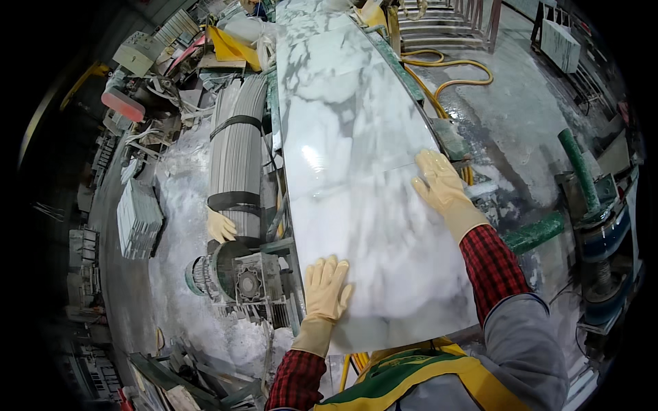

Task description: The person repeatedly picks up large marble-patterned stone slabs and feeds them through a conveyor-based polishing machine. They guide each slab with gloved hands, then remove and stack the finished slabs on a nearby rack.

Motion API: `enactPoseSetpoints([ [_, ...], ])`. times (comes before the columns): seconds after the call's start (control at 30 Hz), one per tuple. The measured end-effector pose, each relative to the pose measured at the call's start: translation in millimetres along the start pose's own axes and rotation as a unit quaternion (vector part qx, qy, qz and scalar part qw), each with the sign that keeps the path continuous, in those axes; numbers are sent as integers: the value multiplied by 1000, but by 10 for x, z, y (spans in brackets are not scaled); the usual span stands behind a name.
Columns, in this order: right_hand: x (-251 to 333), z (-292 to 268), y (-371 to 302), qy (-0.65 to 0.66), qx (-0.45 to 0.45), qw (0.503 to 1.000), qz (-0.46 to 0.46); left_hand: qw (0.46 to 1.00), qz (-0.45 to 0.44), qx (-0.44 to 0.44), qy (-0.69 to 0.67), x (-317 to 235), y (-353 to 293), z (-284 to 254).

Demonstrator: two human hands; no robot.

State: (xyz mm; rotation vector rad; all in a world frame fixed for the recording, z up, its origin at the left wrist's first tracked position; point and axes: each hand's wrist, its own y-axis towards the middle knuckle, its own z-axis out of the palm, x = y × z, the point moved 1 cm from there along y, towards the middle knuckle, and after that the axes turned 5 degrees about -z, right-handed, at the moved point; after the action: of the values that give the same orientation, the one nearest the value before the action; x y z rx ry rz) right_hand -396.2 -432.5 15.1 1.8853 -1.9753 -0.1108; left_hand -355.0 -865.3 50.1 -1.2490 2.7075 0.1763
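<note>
A grey-veined marble slab (373,219) stretches out before the green-and-yellow apron (442,370). The left hand (326,288) lies flat by the slab's near-left corner, the right hand (442,186) likewise at its right edge (both cream-gloved).

"Where could a hand be passed?"
"Over the marble slab (380,130), between the left hand (325,291) and the right hand (444,186), then up its length."
"What is met at the sides?"
"The left is blocked by a strapped grey bundle (238,161) and a motor (201,275); the right, by a green bar (536,233) and, farther off, a yellow hose (467,82)."
</note>
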Motion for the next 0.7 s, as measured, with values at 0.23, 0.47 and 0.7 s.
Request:
enactPoseSetpoints([
  [0.23, 215, -171, -333, -11, 42, 999, 33, 1000, -8, -15, 2, -4, -41, 3],
  [0.47, 634, -416, -1655, -3, -70, 997, -7, 998, 9, -66, 0, -10, -151, 38],
  [0.7, 1108, -638, -2715, -58, -67, 994, 59, 996, -7, -84, 21, -23, -238, 112],
])
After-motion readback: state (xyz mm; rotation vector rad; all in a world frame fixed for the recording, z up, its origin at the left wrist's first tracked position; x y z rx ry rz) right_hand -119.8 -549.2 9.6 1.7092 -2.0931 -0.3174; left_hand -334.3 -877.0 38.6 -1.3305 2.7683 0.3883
